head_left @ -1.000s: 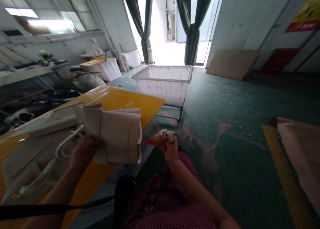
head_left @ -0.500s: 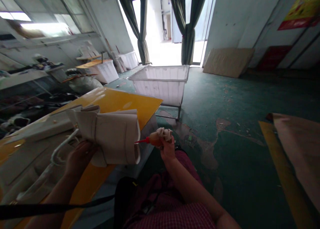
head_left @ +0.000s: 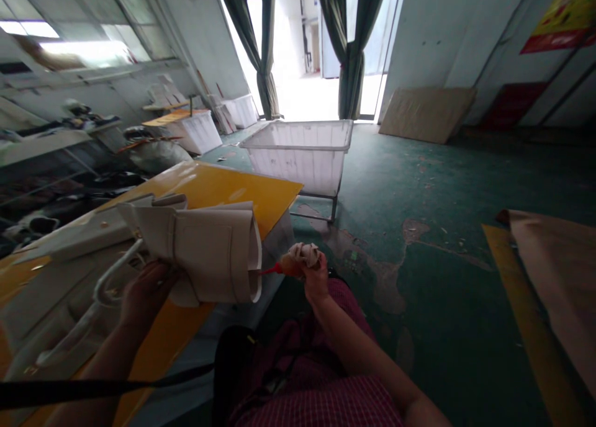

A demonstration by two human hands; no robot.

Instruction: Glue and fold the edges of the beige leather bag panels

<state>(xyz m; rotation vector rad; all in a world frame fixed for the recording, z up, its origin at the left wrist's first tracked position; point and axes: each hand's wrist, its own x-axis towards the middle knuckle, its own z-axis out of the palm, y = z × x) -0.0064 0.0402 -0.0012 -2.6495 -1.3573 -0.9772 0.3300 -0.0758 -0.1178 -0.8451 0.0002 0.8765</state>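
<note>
My left hand [head_left: 146, 290] grips a folded cream leather piece [head_left: 205, 253] from below and holds it above the yellow table [head_left: 223, 188]. My right hand [head_left: 314, 281] is closed around a small orange squeeze bottle [head_left: 291, 265] wrapped in pale rag. Its red nozzle [head_left: 269, 270] points left and touches the open right end of the cream piece. More cream pieces and a white cord handle [head_left: 112, 272] lie on the table under my left arm.
A white plastic crate on a metal frame [head_left: 302, 151] stands ahead on the worn green floor. Further crates and cluttered benches line the left wall [head_left: 186, 129]. Brown sheets lie at the right [head_left: 554, 278]. A curtained doorway is straight ahead.
The bottle's nozzle has moved left, from just short of the cream piece to its open end. My left hand has held the piece nearly still.
</note>
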